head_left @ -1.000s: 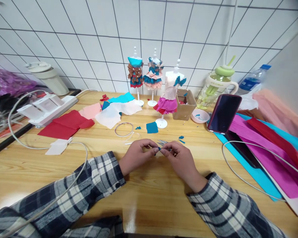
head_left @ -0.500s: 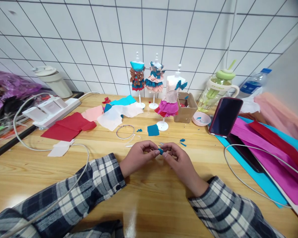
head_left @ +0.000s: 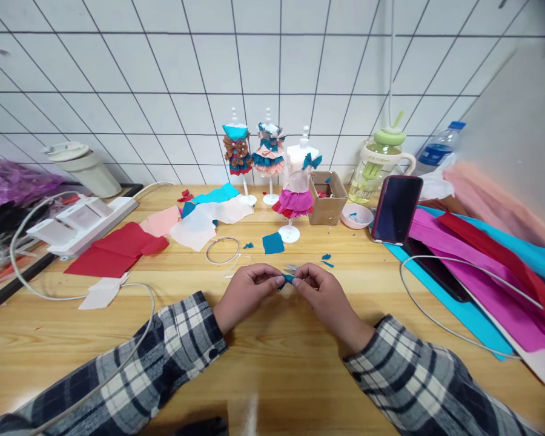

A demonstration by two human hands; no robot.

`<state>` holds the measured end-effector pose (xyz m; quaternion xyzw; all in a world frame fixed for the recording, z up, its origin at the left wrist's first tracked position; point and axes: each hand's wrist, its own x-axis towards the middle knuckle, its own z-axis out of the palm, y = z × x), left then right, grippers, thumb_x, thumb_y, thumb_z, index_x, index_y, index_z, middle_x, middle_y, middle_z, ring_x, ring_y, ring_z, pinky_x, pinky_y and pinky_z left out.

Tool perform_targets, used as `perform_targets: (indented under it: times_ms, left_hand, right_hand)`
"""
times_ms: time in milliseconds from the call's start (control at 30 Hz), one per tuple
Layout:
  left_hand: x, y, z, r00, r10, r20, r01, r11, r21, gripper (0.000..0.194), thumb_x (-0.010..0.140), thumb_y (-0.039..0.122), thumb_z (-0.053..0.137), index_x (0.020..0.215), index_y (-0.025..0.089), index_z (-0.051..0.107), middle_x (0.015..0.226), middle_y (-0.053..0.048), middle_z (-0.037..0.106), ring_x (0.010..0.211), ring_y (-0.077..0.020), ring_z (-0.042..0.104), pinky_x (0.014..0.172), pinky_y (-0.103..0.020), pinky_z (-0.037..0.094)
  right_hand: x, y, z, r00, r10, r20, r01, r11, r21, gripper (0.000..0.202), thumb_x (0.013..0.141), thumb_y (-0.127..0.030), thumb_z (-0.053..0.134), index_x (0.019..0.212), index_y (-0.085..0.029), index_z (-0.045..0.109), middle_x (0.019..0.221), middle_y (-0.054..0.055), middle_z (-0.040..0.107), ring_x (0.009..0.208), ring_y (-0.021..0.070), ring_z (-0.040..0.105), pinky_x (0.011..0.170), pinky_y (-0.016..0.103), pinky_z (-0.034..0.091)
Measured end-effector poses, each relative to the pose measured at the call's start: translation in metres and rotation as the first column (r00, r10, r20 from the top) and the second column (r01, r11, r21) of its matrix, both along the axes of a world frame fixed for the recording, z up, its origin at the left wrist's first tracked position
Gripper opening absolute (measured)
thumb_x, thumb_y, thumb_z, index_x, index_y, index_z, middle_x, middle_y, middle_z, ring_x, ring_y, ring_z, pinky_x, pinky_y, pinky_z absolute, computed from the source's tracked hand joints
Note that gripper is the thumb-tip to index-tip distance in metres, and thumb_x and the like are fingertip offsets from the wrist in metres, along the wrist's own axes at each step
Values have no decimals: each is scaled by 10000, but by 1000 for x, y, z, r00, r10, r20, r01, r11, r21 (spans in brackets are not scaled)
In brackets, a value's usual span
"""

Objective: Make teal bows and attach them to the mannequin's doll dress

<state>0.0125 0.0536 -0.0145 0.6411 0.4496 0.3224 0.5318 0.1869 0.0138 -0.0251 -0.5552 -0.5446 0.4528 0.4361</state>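
Between my two hands is a small piece of teal crepe paper (head_left: pixel 287 279), gathered and partly covered by fingers. My left hand (head_left: pixel 246 295) pinches one end of it with thumb and forefinger. The other end is pinched by my right hand (head_left: pixel 330 301). Just beyond the fingertips, the metal tips of what look like scissors (head_left: pixel 292 267) show on the table. A flat teal square (head_left: pixel 273 243) lies farther off, with teal scraps (head_left: pixel 327 261) to its right. Behind it stands a small dress form (head_left: pixel 298 172) in a pale top, teal bow and magenta ruffled skirt.
Two more dressed forms (head_left: pixel 269 148) stand by the tiled wall. A cardboard box (head_left: pixel 327 209), pink dish (head_left: pixel 356 216), phone (head_left: pixel 396 209) and drink jug (head_left: pixel 378 163) are at back right. Coloured sheets (head_left: pixel 481 272) lie right; red paper (head_left: pixel 113 249), a power strip (head_left: pixel 91 221) and a cable lie left.
The view has shifted, so the tabletop things sit farther left in it. Both hands keep their pinch, and more of the teal piece shows between the fingertips.
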Motion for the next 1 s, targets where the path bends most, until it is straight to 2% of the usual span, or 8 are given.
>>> perform_targets:
  times_ms: [100, 233, 333, 400, 500, 533, 700, 1000]
  left_hand:
    - [0, 0, 0, 999, -39, -34, 39, 999, 9, 211, 746, 337, 684, 851, 154, 697, 851, -48, 735, 783, -168, 657, 729, -270, 513]
    - [0, -1, -2, 988, -107, -111, 108, 994, 9, 236, 744, 371, 678, 800, 143, 703, 775, -51, 725, 695, -161, 639, 656, -261, 498]
    - [0, -2, -2, 984, -146, -100, 147, 989, 3, 236, 748, 371, 667, 773, 137, 681, 745, -43, 706, 669, -148, 615, 642, -255, 481]
    - [0, -2, -1, 984, -160, -80, 161, 987, 2, 234, 758, 368, 652, 758, 134, 657, 728, -35, 686, 660, -137, 596, 635, -247, 468]
    - [1, -1, 0, 988, -141, -62, 142, 990, 18, 225, 767, 358, 634, 752, 133, 629, 720, -25, 658, 657, -128, 576, 631, -239, 454]
    - [1, -1, 0, 990, -128, -57, 130, 991, 30, 219, 769, 353, 629, 752, 135, 622, 725, -23, 654, 663, -128, 575, 637, -239, 456]
    - [0, -1, -1, 989, -113, -94, 123, 986, 113, 183, 787, 331, 610, 764, 150, 619, 753, -23, 652, 713, -140, 584, 682, -249, 468]
    - [-8, 2, -3, 982, -96, -164, 129, 970, 204, 177, 814, 326, 579, 787, 155, 615, 766, -31, 647, 731, -154, 590, 695, -256, 479]
  right_hand:
    - [2, 1, 0, 999, 9, -37, -10, 1000, -10, 117, 768, -313, 554, 759, -198, 529, 543, -66, 424, 493, 96, 390, 463, 216, 306]
    - [5, 2, 1, 1000, -4, -18, 4, 999, 33, 101, 761, -290, 559, 756, -191, 539, 554, -63, 418, 513, 94, 385, 474, 211, 307]
    - [5, 2, 1, 1000, 15, -22, -15, 1000, 26, 120, 759, -301, 570, 742, -185, 543, 560, -59, 436, 515, 91, 398, 478, 209, 317]
    - [4, 2, 1, 998, 29, -59, -29, 1000, 11, 160, 763, -322, 578, 837, -181, 566, 651, -40, 513, 513, 83, 426, 473, 208, 338]
    - [2, 0, 0, 995, 41, -92, -45, 998, -42, 388, 762, -370, 600, 1102, -190, 542, 864, 7, 590, 503, 70, 467, 449, 210, 372]
    - [1, 0, 0, 996, 49, -73, -54, 997, -61, 424, 756, -381, 612, 1128, -190, 540, 882, 15, 600, 501, 70, 476, 443, 212, 378]
    - [0, 1, -2, 993, 110, 53, -106, 991, -76, 213, 745, -357, 628, 818, -158, 644, 721, 13, 635, 528, 92, 500, 466, 215, 400]
    - [12, 4, -7, 977, 188, 99, -183, 981, -63, 149, 758, -330, 633, 760, -189, 682, 670, -4, 641, 565, 109, 485, 520, 227, 373]
